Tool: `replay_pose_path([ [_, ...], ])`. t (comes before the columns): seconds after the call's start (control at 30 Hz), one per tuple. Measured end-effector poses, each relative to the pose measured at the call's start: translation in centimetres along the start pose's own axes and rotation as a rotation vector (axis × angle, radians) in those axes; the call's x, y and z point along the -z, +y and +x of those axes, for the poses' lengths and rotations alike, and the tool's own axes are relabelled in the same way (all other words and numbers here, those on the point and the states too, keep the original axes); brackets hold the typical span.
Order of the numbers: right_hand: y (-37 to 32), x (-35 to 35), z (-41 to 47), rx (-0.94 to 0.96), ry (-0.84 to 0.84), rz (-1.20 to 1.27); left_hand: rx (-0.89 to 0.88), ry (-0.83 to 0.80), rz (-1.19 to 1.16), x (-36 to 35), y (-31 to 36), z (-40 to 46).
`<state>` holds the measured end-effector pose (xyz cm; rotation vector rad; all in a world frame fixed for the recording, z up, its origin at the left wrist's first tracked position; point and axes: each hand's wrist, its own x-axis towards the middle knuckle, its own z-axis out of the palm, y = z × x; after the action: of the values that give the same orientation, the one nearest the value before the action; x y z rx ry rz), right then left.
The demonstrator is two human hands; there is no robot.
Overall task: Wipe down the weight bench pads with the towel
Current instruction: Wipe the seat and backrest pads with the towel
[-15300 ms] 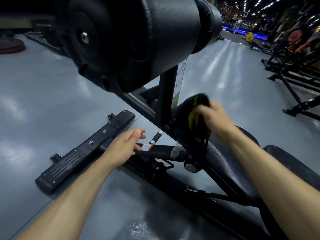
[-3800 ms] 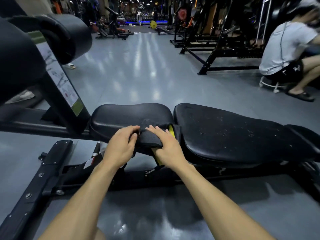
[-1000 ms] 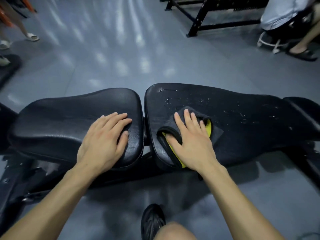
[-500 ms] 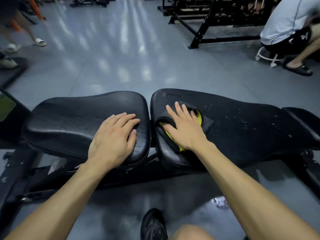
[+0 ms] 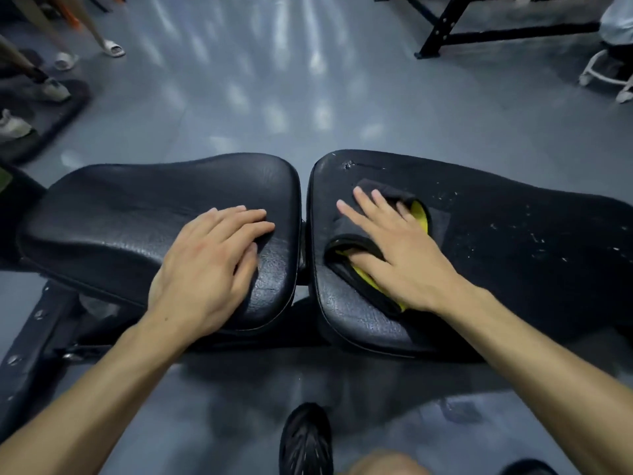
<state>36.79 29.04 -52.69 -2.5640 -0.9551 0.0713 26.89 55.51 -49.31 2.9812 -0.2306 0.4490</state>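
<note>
The black weight bench lies across the view with two pads. My left hand (image 5: 209, 265) rests flat on the near right corner of the seat pad (image 5: 137, 214), fingers straight. The longer back pad (image 5: 513, 241) on the right carries white specks and droplets. A folded black towel with yellow lining (image 5: 346, 245) lies at that pad's left end. My right hand (image 5: 394, 248) presses flat on the towel with fingers spread, covering most of it.
The bench's black steel frame (image 5: 37, 341) runs low at the left. My black shoe (image 5: 305, 440) stands on the grey floor under the bench's near edge. Other people's feet (image 5: 113, 48) are at the far left, a black rack base (image 5: 479, 29) and white stool legs (image 5: 603, 73) far right.
My right hand has slid the towel a little toward the far edge of the back pad. My left hand has stayed on the seat pad. The view has tipped further down.
</note>
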Motion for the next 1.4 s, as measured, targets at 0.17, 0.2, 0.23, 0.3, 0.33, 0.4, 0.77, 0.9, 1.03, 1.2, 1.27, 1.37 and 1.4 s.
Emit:
replay_pose_path([
  [0.17,-1.3,-0.4,-2.8,0.207,-0.064,-0.007,0.004,-0.02,0.023,0.0,0.2,0.2],
  [0.2,-1.3,-0.1,-2.8,0.208,-0.081,-0.003,0.005,-0.024,0.022,0.1,0.3,0.3],
  [0.23,-1.3,0.2,-2.7,0.211,-0.1,0.003,0.009,-0.028,0.019,0.2,0.3,0.4],
  [0.3,-1.3,0.9,-2.6,0.225,-0.138,0.014,0.013,-0.038,0.013,0.3,0.2,0.5],
  [0.33,-1.3,1.1,-2.5,0.229,-0.154,0.022,0.011,-0.04,0.012,0.3,0.1,0.5],
  [0.4,-1.5,1.6,-2.5,0.225,-0.196,0.06,0.012,-0.032,0.009,0.3,0.0,0.5],
  [0.77,-3.0,1.8,-1.1,0.175,-0.159,-0.139,0.059,0.026,-0.005,0.2,-0.1,-0.1],
  [0.9,-3.6,0.7,-2.6,0.146,-0.111,-0.105,0.06,0.025,0.036,0.0,0.0,-0.3],
  [1.03,-4.6,-0.6,-5.9,0.248,-0.075,-0.13,0.054,0.027,0.052,-0.2,-0.1,-0.4],
  [1.2,-2.5,0.3,-3.0,0.292,-0.139,-0.05,0.046,0.04,0.057,-0.5,-0.2,-0.5],
  [1.27,-1.1,1.2,0.3,0.225,-0.139,0.0,0.046,0.03,0.049,-0.3,-0.1,-0.5],
  [1.37,0.6,2.3,5.7,0.062,-0.106,-0.024,0.032,0.015,0.058,0.0,0.1,-0.6],
  [1.4,1.1,2.1,6.9,0.063,-0.097,-0.045,0.027,0.013,0.069,-0.1,0.0,-0.6],
])
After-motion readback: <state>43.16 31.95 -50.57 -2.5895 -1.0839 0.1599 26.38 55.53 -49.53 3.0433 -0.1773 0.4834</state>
